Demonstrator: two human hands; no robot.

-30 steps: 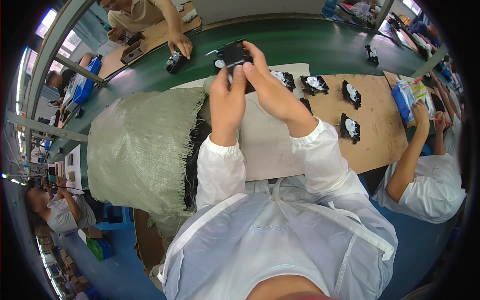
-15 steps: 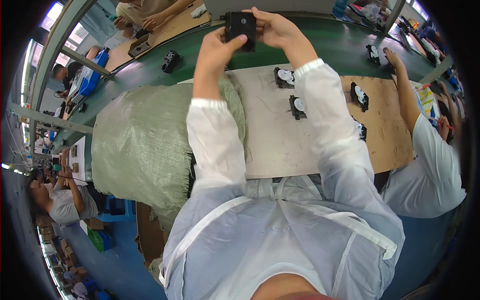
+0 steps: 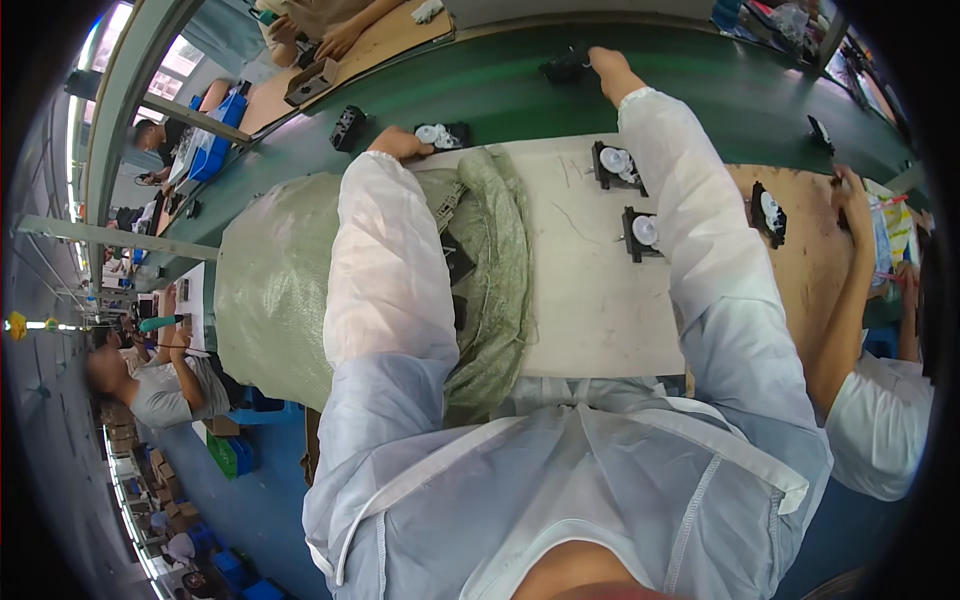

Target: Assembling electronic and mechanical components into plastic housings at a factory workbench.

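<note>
My left hand [image 3: 400, 143] is at the near edge of the green work surface, its fingers closed at the left end of a black mechanism with white gears [image 3: 440, 136]. Farther off to the right, my right hand [image 3: 612, 72] grips the right end of a dark black housing [image 3: 566, 64], at the green surface. Two similar black units with white discs, a farther one [image 3: 618, 165] and a nearer one [image 3: 641, 233], lie on the pale board beside my right sleeve. Under my left forearm, the mouth of a green woven sack [image 3: 285, 270] shows black parts inside.
The pale board [image 3: 590, 320] lies before me, the green surface [image 3: 480, 85] beyond it. A black part [image 3: 347, 128] lies left of my left hand. At right, a co-worker's arm [image 3: 850, 270] reaches past another black unit [image 3: 769, 213]. A metal frame post [image 3: 125, 110] stands at left.
My hands, together on a black housing before, are now apart. The right has carried the housing rightward; the left has come down to the geared mechanism. Black parts now show at the sack's mouth.
</note>
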